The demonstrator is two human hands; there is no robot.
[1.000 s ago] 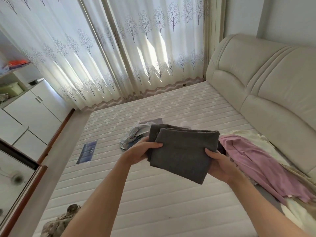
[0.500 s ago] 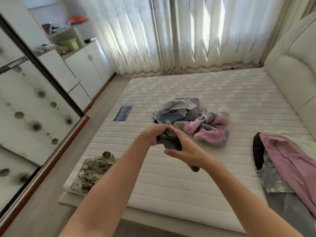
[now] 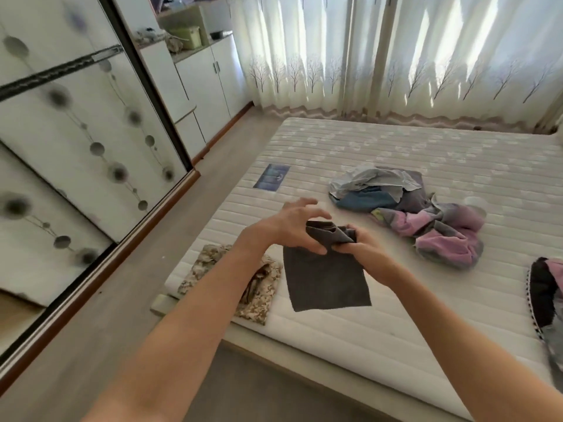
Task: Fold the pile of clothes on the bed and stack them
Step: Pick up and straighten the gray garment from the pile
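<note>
Nearest the camera, two bare forearms are extended over the foot of the bed; a folded dark grey cloth is held up between the hands, its lower part hanging flat above the mattress edge and its upper edge bunched. The bunched top is pinched by the right hand, whose fingers are curled into the fabric; the cloth is touched at its upper left by the thumb and lower fingers of the left hand, while the remaining fingers of that hand are spread and lifted clear, so whether it truly grips cannot be told. Just beside the left forearm, a folded camouflage garment is laid flat at the near corner of the mattress. At the right edge, part of a dark and pink garment heap is seen, cut off by the frame. Further out, near the middle of the mattress, an unfolded pile of clothes in grey, blue and pink is left crumpled, well apart from the hands; a blue label is seen on the mattress to its left. Beyond, tree-printed curtains are drawn along the far wall; white cabinets and a mirrored wardrobe door are ranged along the left.
</note>
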